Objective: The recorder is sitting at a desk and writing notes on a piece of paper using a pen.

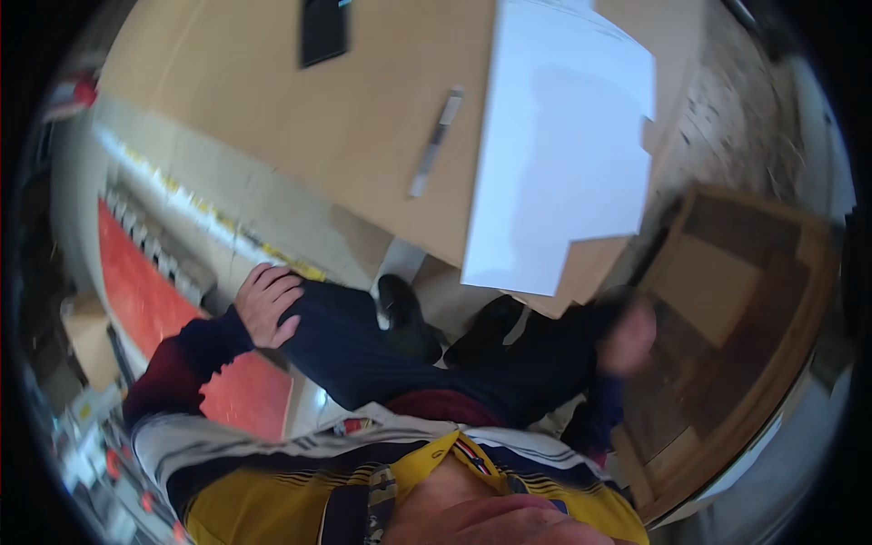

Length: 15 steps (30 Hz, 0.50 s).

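Observation:
My left hand [268,305] lies on my left knee in dark trousers [327,336]. Its fingers are spread over the cloth, and it holds nothing. By my right knee, my right hand [629,338] is smeared by motion, so its fingers cannot be made out. In front of me, a large white sheet [563,163] with notched edges covers the right part of the brown tabletop [381,109]. To the left of the sheet lies a slim grey and white stick-like tool [437,142], perhaps a cutter or a pen. Neither hand touches these things.
A black flat device [324,32] lies at the tabletop's far edge of view. On my right stands a wooden-framed piece [727,300] with dark panels. A red board [150,291] is at my left, and my dark shoes [404,318] rest under the table edge.

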Each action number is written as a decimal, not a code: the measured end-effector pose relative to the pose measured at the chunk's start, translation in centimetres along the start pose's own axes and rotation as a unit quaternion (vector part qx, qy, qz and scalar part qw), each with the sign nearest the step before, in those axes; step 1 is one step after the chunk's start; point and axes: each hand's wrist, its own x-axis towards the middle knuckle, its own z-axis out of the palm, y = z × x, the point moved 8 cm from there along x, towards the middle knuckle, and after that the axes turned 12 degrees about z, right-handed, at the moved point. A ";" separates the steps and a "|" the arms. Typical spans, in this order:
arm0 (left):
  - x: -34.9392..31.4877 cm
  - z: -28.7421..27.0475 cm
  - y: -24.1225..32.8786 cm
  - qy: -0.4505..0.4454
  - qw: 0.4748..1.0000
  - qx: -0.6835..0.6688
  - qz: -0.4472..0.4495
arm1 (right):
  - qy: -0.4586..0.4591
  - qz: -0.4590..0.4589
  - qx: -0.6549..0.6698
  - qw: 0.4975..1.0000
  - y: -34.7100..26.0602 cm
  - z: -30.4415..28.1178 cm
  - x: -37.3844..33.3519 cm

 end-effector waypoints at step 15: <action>-6.6 -1.6 8.8 -0.027 0.988 -0.151 -0.018 | -0.171 0.026 -0.274 0.946 1.5 -8.2 -3.8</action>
